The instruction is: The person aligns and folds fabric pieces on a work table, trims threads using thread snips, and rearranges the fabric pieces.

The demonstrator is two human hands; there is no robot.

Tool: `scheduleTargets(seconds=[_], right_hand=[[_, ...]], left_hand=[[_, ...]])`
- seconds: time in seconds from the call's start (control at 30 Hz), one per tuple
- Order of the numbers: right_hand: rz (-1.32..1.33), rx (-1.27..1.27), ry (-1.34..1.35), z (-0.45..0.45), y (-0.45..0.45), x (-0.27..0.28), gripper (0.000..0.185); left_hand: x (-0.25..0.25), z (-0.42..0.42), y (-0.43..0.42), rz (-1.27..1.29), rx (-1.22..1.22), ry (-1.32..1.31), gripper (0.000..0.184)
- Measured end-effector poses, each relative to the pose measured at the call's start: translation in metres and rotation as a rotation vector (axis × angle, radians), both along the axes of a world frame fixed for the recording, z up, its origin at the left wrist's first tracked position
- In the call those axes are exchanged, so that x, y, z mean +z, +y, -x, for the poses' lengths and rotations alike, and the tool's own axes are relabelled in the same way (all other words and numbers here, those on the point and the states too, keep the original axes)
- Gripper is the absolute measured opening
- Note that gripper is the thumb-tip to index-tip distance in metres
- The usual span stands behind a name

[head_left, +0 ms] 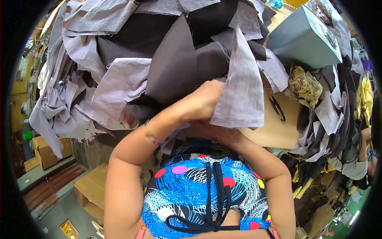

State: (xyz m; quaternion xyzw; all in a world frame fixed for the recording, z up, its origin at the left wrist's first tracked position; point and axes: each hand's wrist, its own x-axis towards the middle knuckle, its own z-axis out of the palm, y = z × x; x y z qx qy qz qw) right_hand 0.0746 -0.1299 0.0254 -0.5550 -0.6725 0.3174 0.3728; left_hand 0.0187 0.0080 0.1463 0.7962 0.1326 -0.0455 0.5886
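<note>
My left hand (211, 93) reaches across to the right with its fingers closed at the edge of a light grey fabric piece (242, 89). The raised piece hangs beside the hand, blurred by motion. Lower down, in the shade under my left forearm, is my right hand (213, 131). Its fingers are hidden, so what it holds does not show. Dark brown fabric pieces (171, 59) lie just beyond my hands, one standing up in a pointed fold. Another pale grey piece (121, 81) with a frayed edge rests to their left.
Grey and brown cut pieces pile across the table (274, 135). Black thread snips (277, 108) lie on its right. Beyond them are a crumpled yellowish bundle (304, 87) and a pale blue-grey box (302, 40). Cardboard boxes (93, 191) stand on the floor at left. Another person's arm (364, 143) shows far right.
</note>
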Motion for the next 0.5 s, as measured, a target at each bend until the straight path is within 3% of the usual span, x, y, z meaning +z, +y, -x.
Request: scheduleTargets(seconds=[0.03, 0.07, 0.1, 0.17, 0.2, 0.23, 0.27, 0.33, 0.4, 0.43, 0.5], right_hand=[[-0.064, -0.12, -0.102, 0.001, 0.006, 0.005, 0.04], [-0.115, -0.248, -0.205, 0.002, 0.011, 0.01, 0.042], [-0.153, -0.378, -0.3, 0.004, 0.016, 0.015, 0.044], [0.131, -0.259, -0.369, -0.028, 0.043, 0.084, 0.03], [0.276, -0.198, -0.401, -0.039, 0.053, 0.096, 0.025], [-0.025, -0.421, -0.056, -0.042, 0.06, 0.088, 0.016], [-0.004, -0.416, 0.016, -0.055, 0.059, 0.091, 0.015], [-0.066, -0.42, 0.009, -0.075, 0.056, 0.102, 0.012], [-0.143, -0.287, -0.023, -0.084, 0.048, 0.109, 0.012], [-0.181, -0.244, -0.057, -0.085, 0.045, 0.109, 0.012], [-0.037, -0.174, -0.071, -0.081, 0.035, 0.113, 0.013]], left_hand=[[0.025, 0.0, -0.008, -0.193, -0.137, 0.156, 0.029], [-0.015, 0.005, -0.029, -0.448, 0.138, -0.439, 0.044], [-0.002, 0.01, -0.042, -0.586, 0.157, -0.555, 0.045], [0.015, 0.03, -0.063, -0.777, 0.099, -0.76, 0.045], [0.014, 0.038, -0.07, -0.643, -0.034, -0.696, 0.043], [0.011, 0.044, -0.073, -0.509, -0.159, -0.631, 0.04], [0.008, 0.051, -0.069, -0.387, -0.239, -0.326, 0.034], [-0.008, 0.068, -0.06, -0.576, -0.058, -0.044, 0.037], [-0.01, 0.08, -0.037, -0.559, -0.115, 0.454, 0.028], [-0.016, 0.094, -0.033, -0.735, 0.031, 0.176, 0.018], [-0.012, 0.092, -0.03, -0.648, 0.317, 0.174, 0.019]])
